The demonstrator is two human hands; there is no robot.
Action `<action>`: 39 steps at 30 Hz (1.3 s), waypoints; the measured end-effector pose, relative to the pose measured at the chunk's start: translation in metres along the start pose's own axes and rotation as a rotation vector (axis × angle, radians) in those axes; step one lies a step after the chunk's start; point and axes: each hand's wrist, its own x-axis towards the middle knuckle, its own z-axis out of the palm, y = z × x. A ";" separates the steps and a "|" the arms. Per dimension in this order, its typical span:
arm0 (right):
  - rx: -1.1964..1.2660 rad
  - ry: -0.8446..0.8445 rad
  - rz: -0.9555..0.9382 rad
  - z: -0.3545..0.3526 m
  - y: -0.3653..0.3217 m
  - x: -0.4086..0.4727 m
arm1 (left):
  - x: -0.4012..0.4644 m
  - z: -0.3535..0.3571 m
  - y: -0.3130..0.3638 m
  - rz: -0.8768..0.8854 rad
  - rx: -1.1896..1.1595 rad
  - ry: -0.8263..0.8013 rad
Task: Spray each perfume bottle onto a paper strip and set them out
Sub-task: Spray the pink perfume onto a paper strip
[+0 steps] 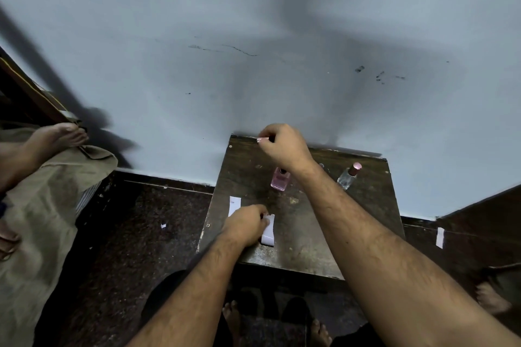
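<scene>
Against a pale blue wall, our dark desk (304, 234) carries two perfume bottles: pink bottle (280, 180) uncapped, clear bottle (348, 176) apparently untouched. Our right hand (283, 145) pinches something small, maybe its cap; our left hand (248, 224) pinches a paper strip (268, 231) beside another strip (234, 205).

We can't tell what the right hand (283, 146) pinches: small, pale, mostly hidden by fingers. Left hand (248, 224) covers the near end of one paper strip (268, 232) & part of another strip (234, 205). Right forearm hides the pink bottle (280, 180) top. Both arms cut off at bottom edge.
</scene>
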 end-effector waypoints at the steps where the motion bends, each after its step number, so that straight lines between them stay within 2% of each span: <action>1: 0.048 0.019 0.004 -0.002 0.001 -0.003 | 0.000 0.001 0.001 0.003 0.028 0.034; 8: 0.318 0.178 0.085 -0.010 0.013 -0.020 | 0.001 0.002 0.008 0.045 0.035 0.261; 12: 0.457 0.222 0.115 -0.012 0.022 -0.028 | 0.004 0.003 0.005 0.054 0.017 0.273; 17: 0.572 0.169 0.098 -0.014 0.030 -0.038 | 0.005 0.003 0.006 0.002 -0.079 0.302; 29: 0.368 0.295 0.131 -0.010 0.048 -0.051 | 0.006 -0.002 0.005 0.023 -0.170 0.371; 39: 0.207 0.178 0.045 0.004 0.055 -0.056 | 0.012 -0.002 0.009 0.060 -0.254 0.357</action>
